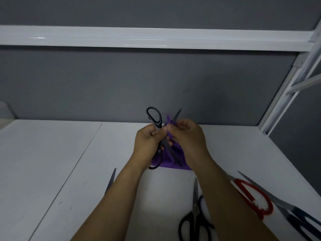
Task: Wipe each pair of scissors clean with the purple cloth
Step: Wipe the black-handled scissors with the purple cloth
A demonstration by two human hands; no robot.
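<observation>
Between both hands (171, 138): black-handled scissors (155, 119), crumpled purple cloth (169, 159)

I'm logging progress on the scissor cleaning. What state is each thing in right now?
Black-handled scissors: open, held up in left hand.
Purple cloth: bunched around one blade, gripped by right hand.
Red-handled scissors: lying on table.
Small black scissors: closed, lying flat.
Dark blue scissors: lying flat.

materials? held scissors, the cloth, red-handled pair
Held scissors: black matte handles, likely plastic; dull grey blades, likely steel.
Purple cloth: soft fabric, it bunches and drapes in folds; weave too blurred to tell.
Red-handled pair: glossy red loops, probably plastic; the blade is hidden behind the right arm.
</observation>
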